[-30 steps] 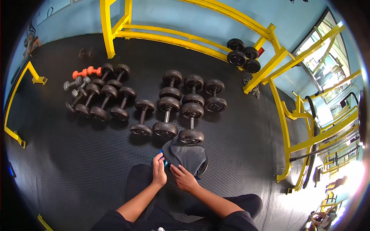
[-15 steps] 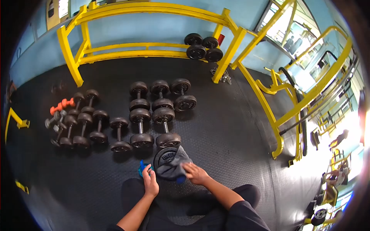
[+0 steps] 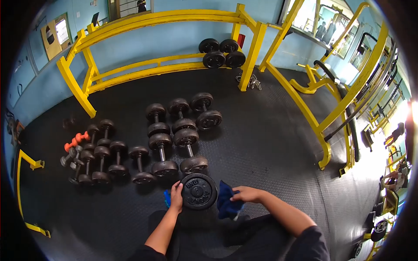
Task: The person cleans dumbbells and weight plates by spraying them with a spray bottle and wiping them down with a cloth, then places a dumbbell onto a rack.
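Observation:
A round black weight plate (image 3: 199,192) with raised lettering faces up in front of me. My left hand (image 3: 176,198) grips its left rim, the thumb near the edge. In my right hand (image 3: 246,194) a dark blue cloth (image 3: 228,201) is bunched up and hangs just off the plate's right side. A small bright blue object (image 3: 167,198) sits beside my left hand, partly hidden; its kind is unclear.
Rows of black dumbbells (image 3: 164,168) stand on the black rubber floor (image 3: 261,143) ahead. Orange dumbbells (image 3: 77,141) lie at the left. A yellow rack (image 3: 156,18) runs along the blue wall, with more dumbbells (image 3: 214,59) at its right end. Yellow gym equipment (image 3: 300,102) stands right.
The cloth has come off the plate to the right with my right hand, uncovering the plate's face. My left hand has moved onto the plate's rim. The view has shifted slightly.

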`<state>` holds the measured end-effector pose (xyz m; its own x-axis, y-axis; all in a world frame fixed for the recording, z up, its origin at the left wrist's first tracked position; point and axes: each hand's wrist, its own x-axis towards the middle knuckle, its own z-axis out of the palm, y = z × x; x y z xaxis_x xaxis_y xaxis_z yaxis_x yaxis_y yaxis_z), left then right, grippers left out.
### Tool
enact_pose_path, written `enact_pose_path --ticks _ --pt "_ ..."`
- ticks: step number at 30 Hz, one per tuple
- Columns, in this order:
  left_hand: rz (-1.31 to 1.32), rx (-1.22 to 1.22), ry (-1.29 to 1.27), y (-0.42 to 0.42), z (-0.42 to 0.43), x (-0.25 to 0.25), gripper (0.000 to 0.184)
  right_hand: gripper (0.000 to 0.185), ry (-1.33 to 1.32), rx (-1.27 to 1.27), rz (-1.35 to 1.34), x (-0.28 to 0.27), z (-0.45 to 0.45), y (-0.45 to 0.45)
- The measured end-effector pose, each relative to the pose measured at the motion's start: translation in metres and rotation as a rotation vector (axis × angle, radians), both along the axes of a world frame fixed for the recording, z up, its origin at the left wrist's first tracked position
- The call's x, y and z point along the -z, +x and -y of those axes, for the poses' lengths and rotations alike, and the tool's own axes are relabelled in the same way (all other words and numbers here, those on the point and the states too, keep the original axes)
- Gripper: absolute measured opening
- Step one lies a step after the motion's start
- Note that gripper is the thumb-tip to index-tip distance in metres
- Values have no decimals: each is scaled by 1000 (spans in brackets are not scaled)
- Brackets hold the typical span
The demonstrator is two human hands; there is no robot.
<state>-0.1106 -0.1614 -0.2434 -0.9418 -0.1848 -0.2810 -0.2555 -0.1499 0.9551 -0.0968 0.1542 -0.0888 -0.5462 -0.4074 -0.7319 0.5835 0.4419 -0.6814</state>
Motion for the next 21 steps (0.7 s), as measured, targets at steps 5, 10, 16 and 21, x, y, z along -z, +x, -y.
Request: enact_pose_path --ticks 5,10,16,21 --pt "112 -25 297 -4 -8 18 43 34 275 -388 -351 -46 -32 14" --pt "32 -131 142 2 -27 9 44 39 651 -851 -412 -85 -22 21" --pt "41 -271 -252 7 -105 -24 50 36 455 -791 -407 -96 -33 22" --pt "-471 171 -770 3 -143 -55 60 34 435 -837 -371 -84 -21 28"
